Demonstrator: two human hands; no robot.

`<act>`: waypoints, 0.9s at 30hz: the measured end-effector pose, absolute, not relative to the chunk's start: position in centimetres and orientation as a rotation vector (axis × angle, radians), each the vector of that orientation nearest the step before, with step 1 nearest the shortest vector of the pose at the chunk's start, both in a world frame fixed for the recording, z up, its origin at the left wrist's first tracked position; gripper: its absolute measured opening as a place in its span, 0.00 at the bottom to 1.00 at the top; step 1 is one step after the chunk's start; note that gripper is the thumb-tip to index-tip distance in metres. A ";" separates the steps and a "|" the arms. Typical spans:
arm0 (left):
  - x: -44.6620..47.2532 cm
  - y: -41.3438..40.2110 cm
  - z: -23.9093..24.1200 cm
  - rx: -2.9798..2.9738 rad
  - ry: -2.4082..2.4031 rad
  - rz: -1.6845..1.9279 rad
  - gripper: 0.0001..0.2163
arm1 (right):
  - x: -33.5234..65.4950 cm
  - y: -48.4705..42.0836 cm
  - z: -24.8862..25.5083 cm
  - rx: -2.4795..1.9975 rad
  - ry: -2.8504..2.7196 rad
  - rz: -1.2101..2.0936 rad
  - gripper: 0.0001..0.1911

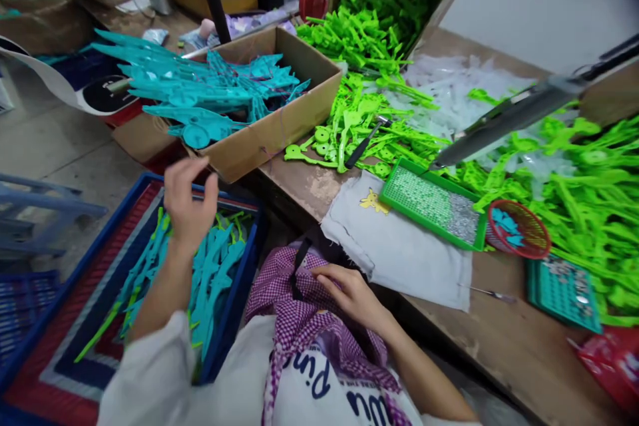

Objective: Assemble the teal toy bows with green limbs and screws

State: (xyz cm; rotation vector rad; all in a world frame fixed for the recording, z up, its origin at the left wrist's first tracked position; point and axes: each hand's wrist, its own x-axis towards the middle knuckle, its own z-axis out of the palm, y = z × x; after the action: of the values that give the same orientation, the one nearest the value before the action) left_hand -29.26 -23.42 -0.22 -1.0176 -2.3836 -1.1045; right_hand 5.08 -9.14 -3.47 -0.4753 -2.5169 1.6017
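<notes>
Left hand (187, 203) is up over the blue crate (249, 259), palm turned away, fingers loosely bent and a little apart, with nothing in them. Right under it lie the teal plastic parts (214, 273), a loose heap along the bottom of the crate, some with green pieces mixed in.

Right hand (349, 293) is down in the lap, resting on the purple checkered cloth (294, 313). Its fingertips sit at a black strap (297, 266); whether the fingers pinch it or just lie on it, I cannot tell.

Beyond the crate, a cardboard box (279, 126) sits at the table's (524, 346) edge, stuffed with more teal pieces (210, 90) spilling over its rim. Bright green parts (374, 126) are piled across the table. Near the front edge lies a white cloth (399, 246), a green tray (432, 203) overlapping its far corner, and a small red basket (519, 229) just beside the tray.
</notes>
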 end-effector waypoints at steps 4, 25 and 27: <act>-34.5 -12.8 10.8 -1.537 -2.432 -0.642 0.23 | 4.8 -7.9 -3.5 -0.471 -2.516 1.522 0.16; -21.1 -8.5 9.8 -1.418 -2.489 -0.669 0.24 | 1.8 -3.2 0.3 -0.711 -2.041 1.530 0.19; -18.1 -6.7 6.9 -1.576 -2.517 -0.860 0.23 | -0.3 -2.0 1.9 -0.734 -1.828 1.477 0.24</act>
State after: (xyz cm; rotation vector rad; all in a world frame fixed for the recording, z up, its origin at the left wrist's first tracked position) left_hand -18.09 -6.68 6.88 -1.5762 -2.5170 -0.8604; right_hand -0.32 -1.98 1.91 -0.7344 -1.8283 1.4767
